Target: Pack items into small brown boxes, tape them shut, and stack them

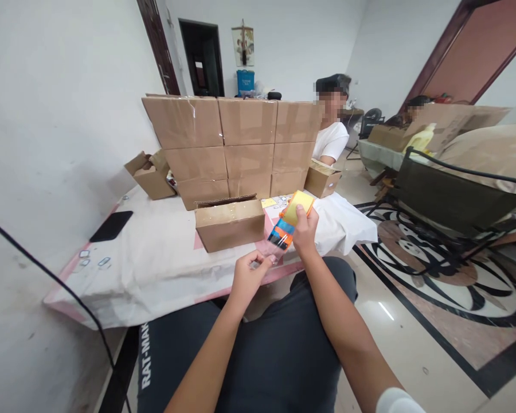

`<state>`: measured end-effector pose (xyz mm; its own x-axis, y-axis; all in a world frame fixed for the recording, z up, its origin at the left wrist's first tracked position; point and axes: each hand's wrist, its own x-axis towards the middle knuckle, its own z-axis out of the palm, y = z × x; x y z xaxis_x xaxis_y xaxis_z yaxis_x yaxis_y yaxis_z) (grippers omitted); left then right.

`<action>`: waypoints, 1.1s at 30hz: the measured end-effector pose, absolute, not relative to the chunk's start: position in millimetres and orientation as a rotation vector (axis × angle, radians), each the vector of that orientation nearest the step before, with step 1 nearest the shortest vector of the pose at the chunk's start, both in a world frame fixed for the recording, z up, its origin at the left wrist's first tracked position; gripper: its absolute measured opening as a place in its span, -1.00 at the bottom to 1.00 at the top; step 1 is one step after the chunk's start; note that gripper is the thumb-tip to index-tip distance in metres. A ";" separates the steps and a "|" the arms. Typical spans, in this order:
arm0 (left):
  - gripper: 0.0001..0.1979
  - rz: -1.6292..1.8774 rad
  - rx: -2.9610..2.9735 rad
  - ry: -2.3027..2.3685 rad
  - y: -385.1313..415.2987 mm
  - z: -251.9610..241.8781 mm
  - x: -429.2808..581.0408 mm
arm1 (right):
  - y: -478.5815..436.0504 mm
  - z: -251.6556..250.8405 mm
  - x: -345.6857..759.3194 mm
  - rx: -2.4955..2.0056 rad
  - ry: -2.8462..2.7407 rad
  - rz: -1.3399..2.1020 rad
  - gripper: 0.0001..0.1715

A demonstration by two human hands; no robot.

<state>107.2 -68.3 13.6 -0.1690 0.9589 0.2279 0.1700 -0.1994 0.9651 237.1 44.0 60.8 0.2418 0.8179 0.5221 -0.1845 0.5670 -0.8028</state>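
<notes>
My right hand [306, 230] is closed on a small yellow piece with an orange edge [300, 202], thumb on top. From it, slanting down toward my left hand, runs a clear plastic packet [282, 234] with blue, orange and black bands. Whether the yellow piece is inside the packet or lies over it, I cannot tell. The thumb and fingers of my left hand [253, 271] pinch the packet's clear lower end. Just left of the packet, an open cardboard box [230, 228] stands on the table; its inside is hidden from me.
Stacked cardboard boxes [248, 127] form a wall across the covered table [155, 267]. A black phone-like slab [112, 226] lies at left, near another open box [153, 179]. Beyond a small box [322, 179] sits a person in white [332, 140]. A dark chair [451, 201] stands right.
</notes>
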 end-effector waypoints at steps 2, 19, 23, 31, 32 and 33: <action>-0.61 1.439 1.374 1.348 -66.1 9.9 108.0 | 42.6 62.9 233.4 -0.680 -1.043 0.832 -0.60; -0.63 1.496 1.299 1.394 -59.9 -3.4 109.0 | 34.5 70.6 213.4 -0.728 -0.743 1.054 -0.70; -0.63 1.502 1.338 1.372 -59.3 -5.4 106.6 | 36.7 69.7 211.3 -0.728 -0.705 1.166 -0.66; -0.54 1.524 1.435 1.358 -57.2 -8.9 103.5 | 22.8 79.5 208.3 -0.790 -0.598 1.230 -0.65; -0.52 1.527 1.442 1.363 -57.3 -9.3 103.6 | 21.4 80.4 208.6 -0.795 -0.591 1.224 -0.65; -0.49 1.528 1.447 1.374 -57.5 -9.7 103.8 | 20.3 80.9 208.9 -0.792 -0.590 1.224 -0.65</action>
<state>103.8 -57.5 -9.7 -0.2096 0.9267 0.3120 0.2122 -0.2684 0.9396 208.9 20.3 80.9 0.2523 0.9675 -0.0171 -0.5889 0.1395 -0.7961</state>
